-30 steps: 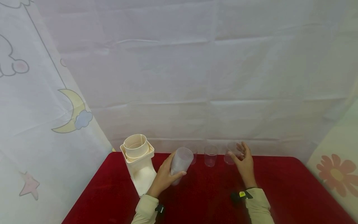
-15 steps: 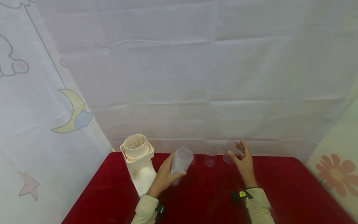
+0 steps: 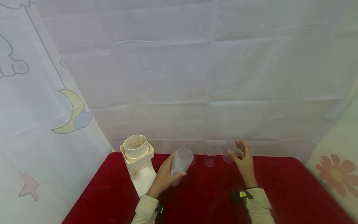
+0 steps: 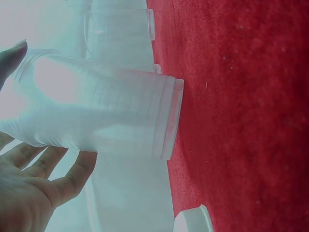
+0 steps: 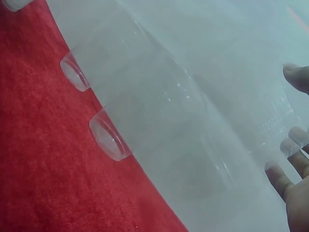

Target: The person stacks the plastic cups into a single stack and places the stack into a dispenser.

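My left hand (image 3: pixel 165 179) grips a tall stack of nested clear plastic cups (image 3: pixel 181 161), tilted, with the open rims up. In the left wrist view the stack's base (image 4: pixel 174 121) hangs just above the red cloth. At the back edge, my right hand (image 3: pixel 246 166) pinches a clear plastic cup (image 3: pixel 231 145) between thumb and fingers, near its rim. Below it, a cup base (image 5: pixel 110 140) meets the cloth in the right wrist view; whether it belongs to a second cup is hard to tell. Two more cups stand leftward: a middle cup (image 3: pixel 210 156) and a partly hidden cup (image 3: pixel 193 155).
A cream plastic pipe-like fitting (image 3: pixel 139 166) with a round collar stands left of my left hand. Red cloth (image 3: pixel 207 196) covers the table. A pale sheet (image 3: pixel 179 81) hangs directly behind the row of cups.
The cup at my right hand has shifted slightly up and to the left. My left hand and the stack hold their place.
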{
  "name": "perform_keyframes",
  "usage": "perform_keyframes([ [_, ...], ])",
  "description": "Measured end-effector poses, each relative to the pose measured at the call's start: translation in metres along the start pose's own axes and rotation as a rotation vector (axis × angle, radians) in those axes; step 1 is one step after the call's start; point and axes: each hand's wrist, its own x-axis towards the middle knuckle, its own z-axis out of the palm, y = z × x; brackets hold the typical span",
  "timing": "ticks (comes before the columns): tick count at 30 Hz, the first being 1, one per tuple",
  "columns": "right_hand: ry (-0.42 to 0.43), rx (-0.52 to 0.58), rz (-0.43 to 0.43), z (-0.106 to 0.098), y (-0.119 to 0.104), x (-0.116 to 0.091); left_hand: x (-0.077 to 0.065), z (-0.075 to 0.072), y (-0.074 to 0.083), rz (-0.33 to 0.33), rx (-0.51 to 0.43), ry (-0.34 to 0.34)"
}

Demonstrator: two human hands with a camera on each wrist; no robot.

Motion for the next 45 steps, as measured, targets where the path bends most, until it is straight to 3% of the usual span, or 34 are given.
perform_keyframes([
  [9,0.014,0.032,-0.038,0.004,0.003,0.002,-0.001,-0.001,-0.001,-0.003,-0.006,0.001],
  [17,-0.024,0.066,-0.032,0.007,-0.042,-0.005,0.0,0.0,-0.004,0.005,-0.007,0.0],
  [32,-0.05,0.135,-0.046,0.013,-0.015,0.002,0.002,0.001,-0.002,0.006,-0.001,0.002],
  [39,-0.06,0.134,-0.035,0.012,-0.023,0.001,0.002,0.002,-0.002,0.003,-0.008,-0.007],
  [45,-0.081,0.119,-0.042,0.013,-0.048,-0.003,0.002,0.001,-0.001,0.0,0.007,-0.006],
])
